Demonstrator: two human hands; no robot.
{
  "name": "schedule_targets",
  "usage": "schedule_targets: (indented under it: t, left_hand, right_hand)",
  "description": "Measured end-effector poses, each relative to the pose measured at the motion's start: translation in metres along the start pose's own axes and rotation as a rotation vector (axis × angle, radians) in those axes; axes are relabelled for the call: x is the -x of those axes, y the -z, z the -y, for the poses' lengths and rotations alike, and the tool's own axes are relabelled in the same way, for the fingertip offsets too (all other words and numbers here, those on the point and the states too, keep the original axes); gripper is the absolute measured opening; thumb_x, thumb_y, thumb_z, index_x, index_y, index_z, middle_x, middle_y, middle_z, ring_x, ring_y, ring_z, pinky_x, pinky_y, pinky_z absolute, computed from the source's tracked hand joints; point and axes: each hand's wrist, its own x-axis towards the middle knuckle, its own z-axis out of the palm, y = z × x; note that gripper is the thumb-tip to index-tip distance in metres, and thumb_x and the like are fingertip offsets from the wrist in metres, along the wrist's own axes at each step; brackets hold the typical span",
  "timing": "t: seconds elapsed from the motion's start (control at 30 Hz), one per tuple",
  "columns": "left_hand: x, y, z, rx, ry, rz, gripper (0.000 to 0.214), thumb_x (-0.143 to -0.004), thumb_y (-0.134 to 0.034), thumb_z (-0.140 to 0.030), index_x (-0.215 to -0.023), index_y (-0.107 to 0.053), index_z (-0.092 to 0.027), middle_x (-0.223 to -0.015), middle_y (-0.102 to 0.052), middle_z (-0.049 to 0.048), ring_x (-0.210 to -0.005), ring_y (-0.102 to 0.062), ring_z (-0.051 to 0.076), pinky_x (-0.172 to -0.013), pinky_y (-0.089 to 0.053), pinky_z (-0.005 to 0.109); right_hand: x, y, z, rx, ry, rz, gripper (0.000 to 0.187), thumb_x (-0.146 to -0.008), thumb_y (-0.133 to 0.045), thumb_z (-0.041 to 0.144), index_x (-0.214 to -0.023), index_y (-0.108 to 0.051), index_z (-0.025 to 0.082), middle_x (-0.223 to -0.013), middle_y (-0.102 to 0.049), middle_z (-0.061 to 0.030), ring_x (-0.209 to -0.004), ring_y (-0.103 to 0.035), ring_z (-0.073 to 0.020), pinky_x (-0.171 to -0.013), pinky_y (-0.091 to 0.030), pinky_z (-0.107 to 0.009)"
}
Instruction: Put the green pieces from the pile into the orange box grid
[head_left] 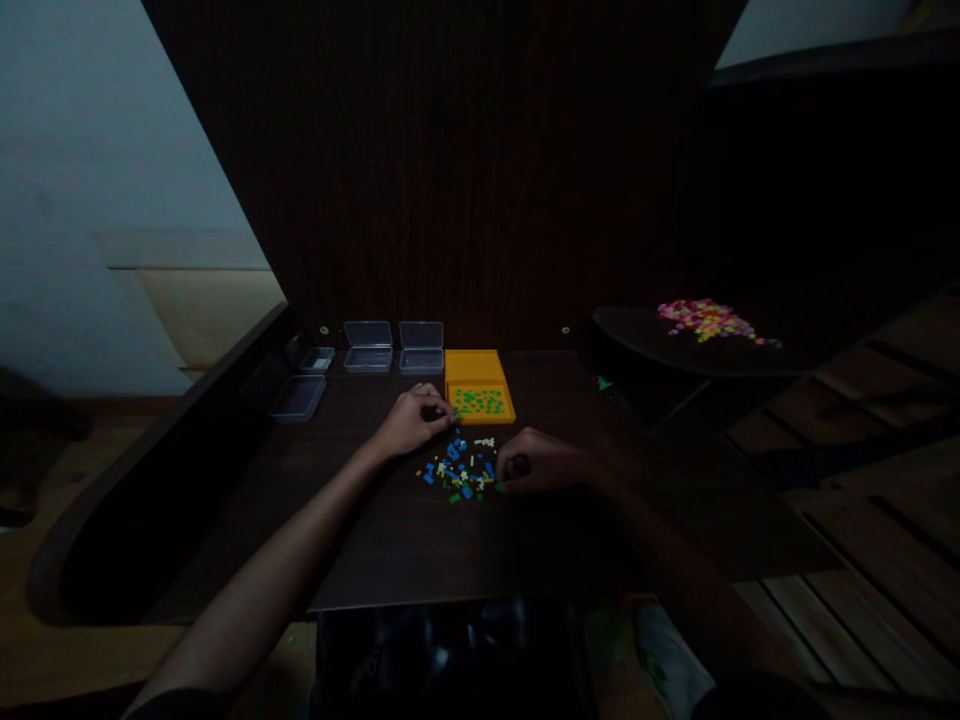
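A small heap of tiny blue, white, yellow and green pieces (461,468) lies on the dark wooden table (390,540). My left hand (412,418) rests at the heap's upper left, fingers curled in a pinch beside the orange box (480,388), which holds green pieces. My right hand (538,462) lies at the heap's right edge, fingers curled down onto the pieces. What either pinch holds is too small to make out.
Several clear plastic boxes (394,347) stand open at the table's back left, with more (300,392) along the left edge. A pile of pink and yellow pieces (705,318) sits on a dark surface to the right. A dark panel rises behind the table.
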Motion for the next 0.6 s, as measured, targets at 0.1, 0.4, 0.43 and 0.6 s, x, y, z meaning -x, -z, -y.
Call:
schedule_targets:
  t: [0.1, 0.4, 0.43, 0.6]
  left_hand:
    - [-0.008, -0.004, 0.002, -0.036, -0.005, 0.027, 0.01, -0.076, -0.069, -0.031, -0.076, -0.074, -0.022, -0.078, -0.061, 0.0019, -0.079, -0.056, 0.019, -0.079, -0.044, 0.033]
    - [-0.033, -0.007, 0.009, -0.094, -0.005, 0.116, 0.006, -0.07, -0.072, -0.024, -0.071, -0.078, -0.023, -0.066, -0.064, 0.0026, -0.065, -0.056, 0.017, -0.065, -0.043, 0.027]
    - [-0.035, -0.007, 0.01, -0.093, 0.003, 0.143, 0.007, -0.07, -0.071, -0.023, -0.071, -0.078, -0.022, -0.066, -0.066, 0.0026, -0.064, -0.057, 0.016, -0.064, -0.043, 0.026]
    - [-0.044, -0.004, 0.013, -0.09, 0.104, 0.31, 0.017, -0.068, -0.063, -0.013, -0.074, -0.079, -0.018, -0.076, -0.074, 0.0029, -0.07, -0.065, 0.016, -0.067, -0.046, 0.023]
  right_hand:
    - [0.002, 0.005, -0.001, -0.058, -0.04, 0.003, 0.018, -0.076, -0.07, 0.029, -0.082, -0.073, 0.012, -0.062, -0.061, 0.0014, -0.055, -0.052, -0.008, -0.053, -0.039, -0.018]
    - [0.002, 0.003, -0.002, -0.055, -0.021, 0.08, 0.016, -0.076, -0.071, 0.028, -0.083, -0.072, 0.013, -0.067, -0.065, 0.0006, -0.06, -0.058, -0.0092, -0.057, -0.042, -0.018]
    - [0.001, 0.002, -0.002, -0.048, -0.016, 0.077, 0.016, -0.075, -0.071, 0.027, -0.082, -0.072, 0.013, -0.067, -0.065, 0.0007, -0.06, -0.058, -0.0092, -0.058, -0.042, -0.018]
    - [-0.001, 0.001, -0.005, -0.03, 0.005, 0.096, 0.015, -0.075, -0.07, 0.025, -0.084, -0.072, 0.013, -0.068, -0.066, 0.0008, -0.06, -0.057, -0.0087, -0.058, -0.041, -0.017]
